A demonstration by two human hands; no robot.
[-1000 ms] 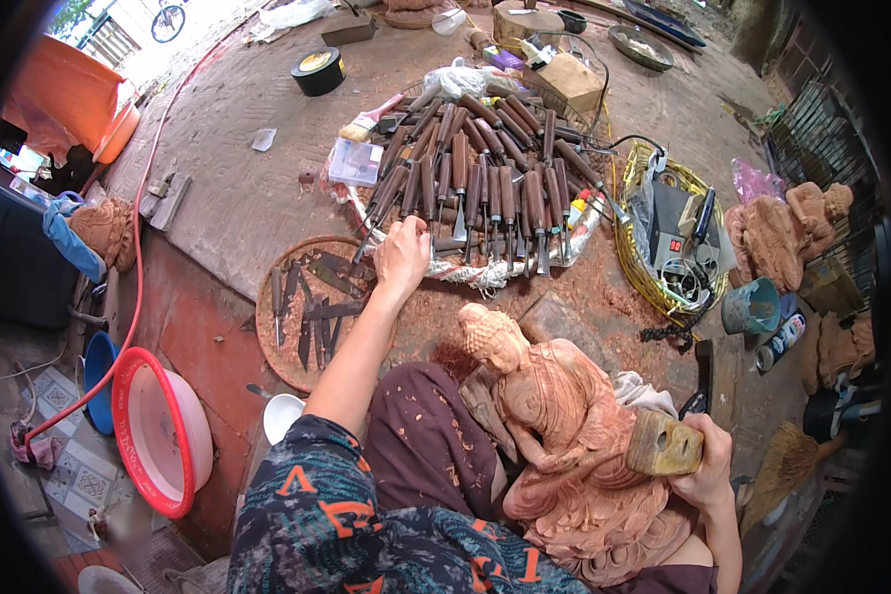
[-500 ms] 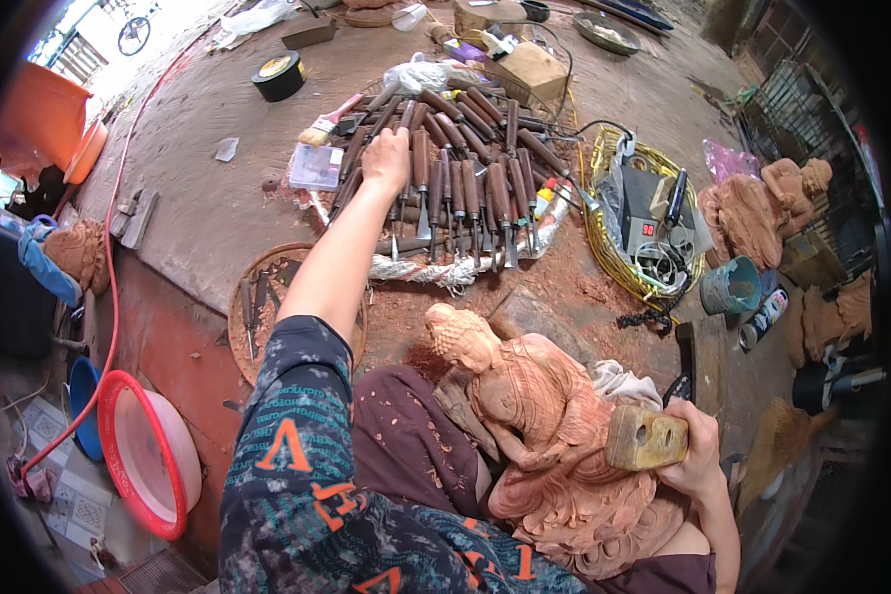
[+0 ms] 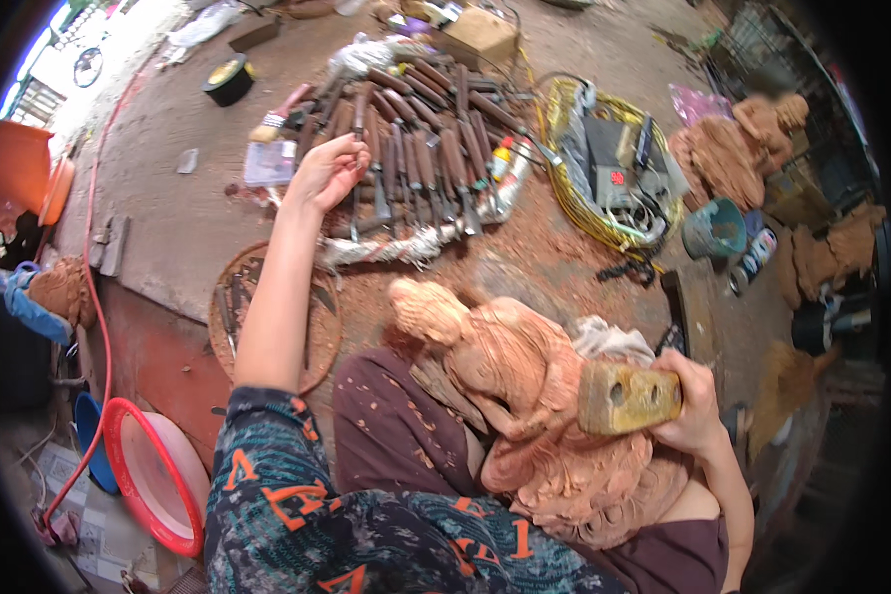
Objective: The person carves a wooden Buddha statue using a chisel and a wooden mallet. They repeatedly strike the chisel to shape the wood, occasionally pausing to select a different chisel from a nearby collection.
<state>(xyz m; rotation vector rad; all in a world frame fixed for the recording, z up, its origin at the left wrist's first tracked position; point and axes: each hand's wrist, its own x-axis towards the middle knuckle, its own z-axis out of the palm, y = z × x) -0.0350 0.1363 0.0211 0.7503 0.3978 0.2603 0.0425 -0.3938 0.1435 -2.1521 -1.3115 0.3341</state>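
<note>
The left hand (image 3: 329, 170) closes on 1 stiff, slim chisel (image 3: 354, 203) among the row just beyond it, best gripped by its wooden handle, while the right hand (image 3: 691, 404) clasps a heavy wooden mallet (image 3: 626, 398) beside the lap-held carving (image 3: 525, 396).

Your left hand (image 3: 329, 170) reaches out over a spread row of wooden-handled chisels (image 3: 428, 148) on the ground, fingertips pinching what seems to be one handle. Your right hand (image 3: 691, 404) grips a blocky wooden mallet (image 3: 626, 398), held against the reddish-brown carved wooden figure (image 3: 525, 391) lying across your lap.
</note>
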